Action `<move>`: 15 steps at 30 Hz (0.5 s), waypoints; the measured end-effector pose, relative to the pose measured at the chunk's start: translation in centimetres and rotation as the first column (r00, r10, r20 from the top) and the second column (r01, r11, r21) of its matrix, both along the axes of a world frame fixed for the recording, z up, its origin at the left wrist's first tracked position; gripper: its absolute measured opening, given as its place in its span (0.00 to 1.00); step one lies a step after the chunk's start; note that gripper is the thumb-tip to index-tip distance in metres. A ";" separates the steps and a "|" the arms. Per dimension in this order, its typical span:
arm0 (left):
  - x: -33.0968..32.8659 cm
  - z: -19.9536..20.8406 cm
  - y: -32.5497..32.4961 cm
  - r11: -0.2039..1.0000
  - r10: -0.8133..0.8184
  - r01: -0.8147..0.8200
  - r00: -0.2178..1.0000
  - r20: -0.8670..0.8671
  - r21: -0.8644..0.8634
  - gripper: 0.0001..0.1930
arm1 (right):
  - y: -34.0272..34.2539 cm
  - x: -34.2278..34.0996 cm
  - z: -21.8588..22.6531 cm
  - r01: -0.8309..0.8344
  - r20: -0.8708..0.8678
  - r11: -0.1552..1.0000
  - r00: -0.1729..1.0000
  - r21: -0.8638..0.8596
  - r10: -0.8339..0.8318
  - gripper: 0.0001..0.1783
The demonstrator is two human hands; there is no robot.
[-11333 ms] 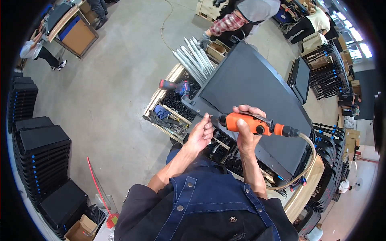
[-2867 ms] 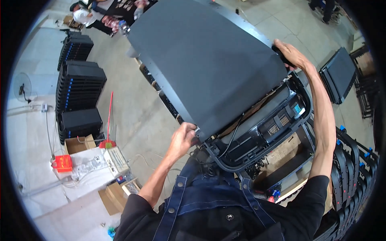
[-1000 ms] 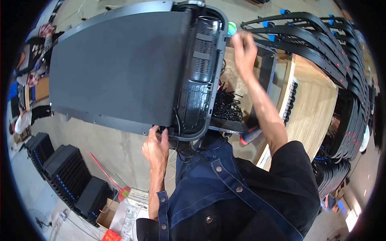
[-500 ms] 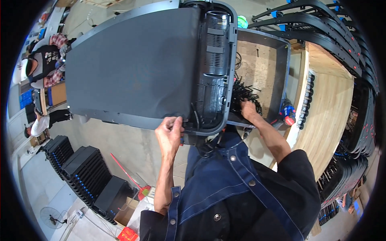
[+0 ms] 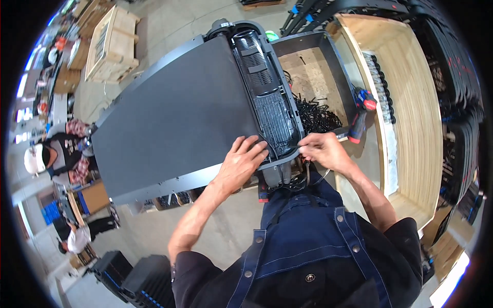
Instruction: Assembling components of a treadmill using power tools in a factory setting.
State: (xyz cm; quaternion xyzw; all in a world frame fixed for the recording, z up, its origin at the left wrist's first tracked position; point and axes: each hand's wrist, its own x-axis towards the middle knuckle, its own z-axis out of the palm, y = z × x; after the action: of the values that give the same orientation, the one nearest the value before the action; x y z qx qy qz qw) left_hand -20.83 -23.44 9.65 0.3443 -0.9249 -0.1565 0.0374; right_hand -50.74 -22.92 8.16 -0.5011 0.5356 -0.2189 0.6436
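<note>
Treadmill deck [image 5: 174, 118] in front of the person, lying obliquely, its belted part extending left and its open black motor compartment [image 5: 277, 115] at the right end. The left hand [image 5: 240, 163] rests palm down at the near corner of the belt, beside the compartment, with fingers spread and slightly bent, clasping nothing visible. The right hand [image 5: 323, 151] is at the compartment's rounded near corner, fingers curled inward; whether the fingertips grasp a small part cannot be told. Beyond it, a dark-walled tray [image 5: 333, 61] contains a heap of black screws [image 5: 319, 115]. A red-and-blue cordless driver [image 5: 362, 110] lies between this tray and a pale wooden box [image 5: 413, 118].
</note>
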 end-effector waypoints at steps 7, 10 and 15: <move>-1.4 -0.3 -4.7 0.881 -0.451 0.472 0.862 0.231 -0.042 0.08 | 0.0 5.3 0.9 -0.484 -0.594 0.798 0.778 -0.361 0.203 0.06; -1.6 -0.6 -6.3 0.824 -0.557 0.565 0.822 0.123 -0.048 0.04 | -0.3 5.5 0.4 -0.507 -0.585 0.785 0.776 -0.356 0.237 0.05; -2.4 -0.6 -8.5 0.739 -0.646 0.591 0.757 0.094 0.323 0.10 | 0.1 5.2 0.2 -0.489 -0.518 0.811 0.808 -0.321 0.282 0.05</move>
State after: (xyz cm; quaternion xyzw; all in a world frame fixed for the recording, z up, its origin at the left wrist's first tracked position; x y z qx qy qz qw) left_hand -23.24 -31.90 9.09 0.0315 -0.9546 -0.2505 -0.1581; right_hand -45.57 -22.84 8.34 -0.7701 0.4880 -0.0738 0.4042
